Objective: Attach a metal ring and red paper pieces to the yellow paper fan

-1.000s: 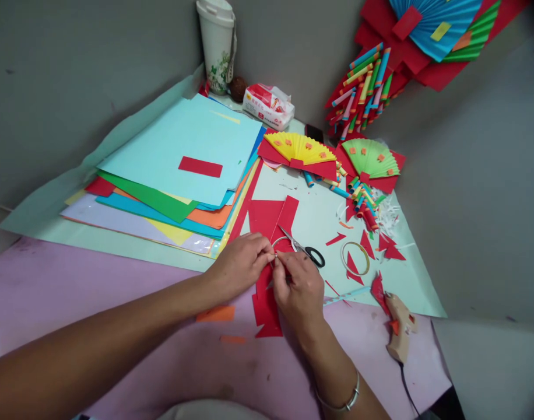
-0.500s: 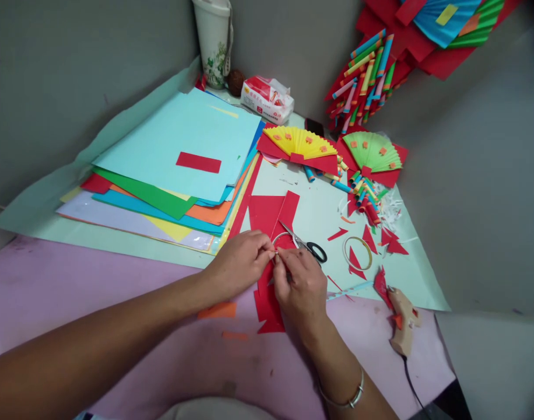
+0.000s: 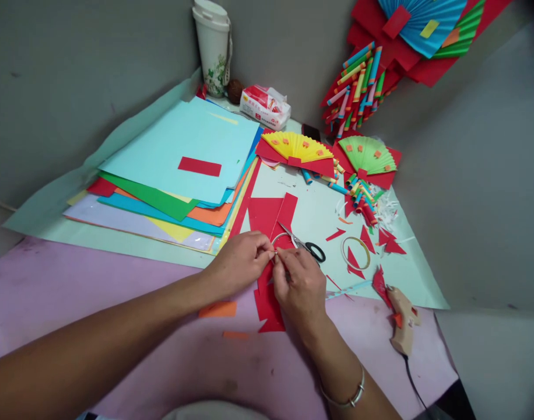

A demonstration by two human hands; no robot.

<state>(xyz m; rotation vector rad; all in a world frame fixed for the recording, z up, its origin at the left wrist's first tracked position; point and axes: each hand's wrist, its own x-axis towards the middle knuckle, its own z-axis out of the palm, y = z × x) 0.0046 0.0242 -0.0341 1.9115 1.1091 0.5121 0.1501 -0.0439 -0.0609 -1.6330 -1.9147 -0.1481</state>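
Note:
My left hand (image 3: 241, 262) and my right hand (image 3: 299, 286) meet fingertip to fingertip over the pink table. Both pinch a thin pale ring of tape (image 3: 281, 239) between thumb and forefinger. Under them lies a red paper cut-out (image 3: 267, 303). Scissors (image 3: 304, 247) with black handles rest just beyond my right hand, touching the ring. A second tape ring (image 3: 355, 252) lies to the right among red paper scraps. My right wrist carries a silver bangle.
A stack of coloured paper sheets (image 3: 175, 169) fills the left. A yellow paper fan (image 3: 297, 146), a green paper fan (image 3: 366, 154) and paper rolls sit at the back. A glue gun (image 3: 402, 321) lies at the right edge; a cup (image 3: 213, 46) and tissue pack (image 3: 264, 107) stand in the corner.
Both hands stay pinched on the tape ring with only small finger shifts. The view itself drifts slightly.

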